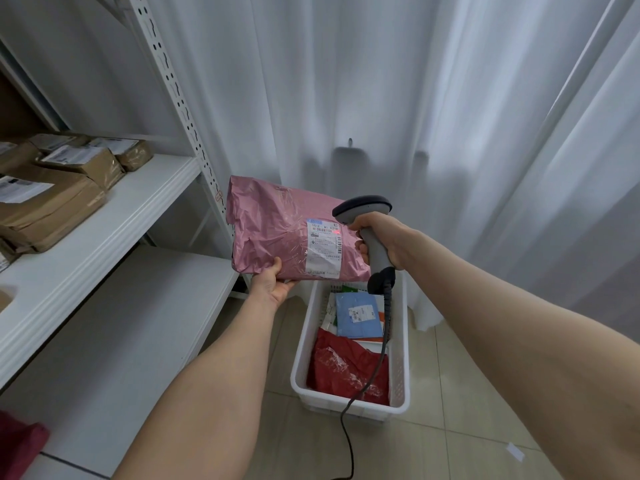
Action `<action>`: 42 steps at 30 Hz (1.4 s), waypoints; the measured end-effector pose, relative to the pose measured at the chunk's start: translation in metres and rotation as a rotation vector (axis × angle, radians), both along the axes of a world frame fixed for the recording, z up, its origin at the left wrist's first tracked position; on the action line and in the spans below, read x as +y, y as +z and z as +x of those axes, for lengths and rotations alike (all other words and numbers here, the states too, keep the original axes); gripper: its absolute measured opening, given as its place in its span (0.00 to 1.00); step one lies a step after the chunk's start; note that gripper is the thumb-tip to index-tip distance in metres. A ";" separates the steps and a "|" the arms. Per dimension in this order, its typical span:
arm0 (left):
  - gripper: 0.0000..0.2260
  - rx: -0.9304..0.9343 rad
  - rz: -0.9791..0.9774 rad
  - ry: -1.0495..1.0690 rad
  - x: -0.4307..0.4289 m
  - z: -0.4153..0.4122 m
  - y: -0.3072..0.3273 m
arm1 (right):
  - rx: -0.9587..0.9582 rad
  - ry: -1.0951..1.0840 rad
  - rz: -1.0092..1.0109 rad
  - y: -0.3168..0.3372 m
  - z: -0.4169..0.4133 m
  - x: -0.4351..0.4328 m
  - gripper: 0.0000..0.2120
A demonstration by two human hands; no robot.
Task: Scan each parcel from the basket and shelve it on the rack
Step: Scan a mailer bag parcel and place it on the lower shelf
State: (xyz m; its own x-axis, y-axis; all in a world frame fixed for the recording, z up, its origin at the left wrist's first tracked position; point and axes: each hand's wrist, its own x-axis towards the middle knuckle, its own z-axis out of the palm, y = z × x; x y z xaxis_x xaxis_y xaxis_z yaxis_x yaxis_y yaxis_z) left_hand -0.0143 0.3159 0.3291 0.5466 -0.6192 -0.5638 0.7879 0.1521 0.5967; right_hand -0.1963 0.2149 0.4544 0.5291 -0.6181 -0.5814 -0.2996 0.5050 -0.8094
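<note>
While the pink parcel (277,233) was held up above the far end of the white basket (300,358), the left hand (273,285) gripped it at its lower edge, thumb on top and palm beneath. The bag was soft and crinkled, tilted with its white shipping label (323,247) facing up. The right hand (381,233) was closed around the grey handle of a barcode scanner (363,207), whose dark head sat just beside the label's upper right corner, where a small red glow showed on the paper. A black cable (349,410) ran down from the handle, over the basket and onto the tiled floor (450,427). Inside the basket lay a blue parcel (358,315) towards the far end and a dark red parcel (346,368) nearer me, with other flat packets partly hidden under them. To the left stood the white rack (104,216); its upper shelf carried several brown cardboard boxes (52,202) with labels, pushed to the back left, and on the lower shelf only a dark red corner (17,441) of something showed at the near edge. A pale curtain (381,81) hung behind it all.
</note>
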 end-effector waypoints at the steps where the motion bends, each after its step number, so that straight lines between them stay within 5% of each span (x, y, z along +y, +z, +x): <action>1: 0.09 -0.006 0.000 0.004 0.001 0.001 0.001 | 0.005 0.006 -0.005 0.001 0.001 0.001 0.04; 14: 0.07 0.007 0.005 0.012 0.018 0.016 0.000 | -0.002 -0.017 -0.036 -0.004 0.022 0.014 0.03; 18: 0.17 0.008 0.024 0.031 0.031 0.020 -0.001 | -0.005 -0.038 0.001 -0.019 0.030 0.020 0.05; 25: 0.19 0.040 0.044 0.100 0.068 0.022 -0.001 | -0.022 -0.102 0.093 -0.061 0.049 0.046 0.13; 30: 0.18 0.091 0.032 0.208 0.103 0.017 -0.006 | -0.011 0.024 0.208 -0.079 0.052 0.083 0.06; 42: 0.13 0.124 0.102 0.279 0.199 -0.020 -0.041 | -0.238 -0.132 0.273 -0.142 0.072 0.169 0.10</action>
